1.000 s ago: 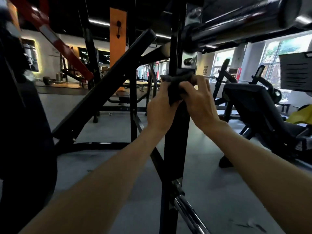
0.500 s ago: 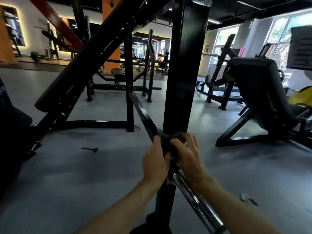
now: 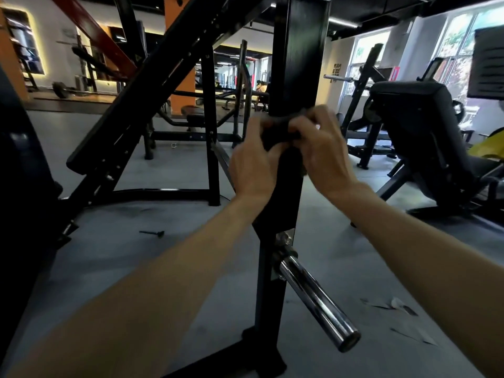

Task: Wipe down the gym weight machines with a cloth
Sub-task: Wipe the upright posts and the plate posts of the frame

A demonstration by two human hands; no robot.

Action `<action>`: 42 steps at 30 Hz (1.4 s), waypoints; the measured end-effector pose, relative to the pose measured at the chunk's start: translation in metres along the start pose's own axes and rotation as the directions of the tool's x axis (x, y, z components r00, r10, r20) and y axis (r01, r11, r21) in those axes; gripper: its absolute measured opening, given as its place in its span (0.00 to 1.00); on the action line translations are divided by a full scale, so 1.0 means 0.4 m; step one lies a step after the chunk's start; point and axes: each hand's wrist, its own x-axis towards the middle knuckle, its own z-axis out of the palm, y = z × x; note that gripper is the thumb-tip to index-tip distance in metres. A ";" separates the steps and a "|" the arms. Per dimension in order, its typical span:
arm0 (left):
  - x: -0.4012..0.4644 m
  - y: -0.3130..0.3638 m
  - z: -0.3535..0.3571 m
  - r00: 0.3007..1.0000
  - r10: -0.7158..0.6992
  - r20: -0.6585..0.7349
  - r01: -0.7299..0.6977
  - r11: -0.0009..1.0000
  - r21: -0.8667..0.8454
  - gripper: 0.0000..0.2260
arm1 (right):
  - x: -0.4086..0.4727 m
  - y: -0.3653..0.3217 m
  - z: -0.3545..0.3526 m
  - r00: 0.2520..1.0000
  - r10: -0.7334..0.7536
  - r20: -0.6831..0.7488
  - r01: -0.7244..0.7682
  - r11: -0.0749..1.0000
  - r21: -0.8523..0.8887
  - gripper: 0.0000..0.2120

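A black upright post (image 3: pixel 298 55) of a weight machine stands straight in front of me. A dark cloth (image 3: pixel 275 133) is wrapped around the post at mid height. My left hand (image 3: pixel 252 162) grips the cloth from the left side of the post. My right hand (image 3: pixel 323 151) grips it from the right, fingers curled over its top edge and slightly blurred. Much of the cloth is hidden under my fingers. Below my hands a chrome weight peg (image 3: pixel 317 298) sticks out from the post toward me and to the right.
A slanted black frame beam (image 3: pixel 152 85) crosses on the left. A black padded seat machine (image 3: pixel 425 137) stands at right. A dark bulky shape (image 3: pixel 19 186) fills the left edge. A small black pin (image 3: pixel 152 233) and paper scraps (image 3: pixel 395 305) lie on the grey floor.
Both hands slid the cloth down the post near the chrome peg half a second ago, then back up to mid height now. The view tilted downward from a second ago.
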 end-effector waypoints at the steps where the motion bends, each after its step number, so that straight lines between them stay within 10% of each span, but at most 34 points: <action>1: 0.016 0.007 0.002 0.999 0.030 -0.038 -0.030 1.000 0.003 0.17 | 0.013 -0.003 -0.002 0.999 0.008 -0.048 -0.007 1.000 0.015 0.10; 19: -0.333 -0.344 0.016 0.917 -0.270 0.294 0.287 0.958 -0.017 0.15 | -0.378 -0.042 0.174 0.958 0.193 0.211 -0.221 0.968 0.117 0.04; 25: -0.407 -0.408 0.020 0.895 -0.297 0.334 0.300 0.953 0.045 0.16 | -0.454 -0.055 0.184 0.904 -0.062 0.422 0.106 0.991 -0.080 0.08; 32: -0.286 -0.292 0.022 0.936 -0.309 0.168 0.338 0.924 -0.181 0.14 | -0.320 -0.024 0.134 0.955 -0.134 0.263 0.132 0.991 0.027 0.08; 42: -0.256 -0.245 0.053 0.976 -0.205 0.070 0.202 0.978 0.054 0.23 | -0.276 0.041 0.118 0.991 -0.035 0.132 0.025 0.997 0.075 0.03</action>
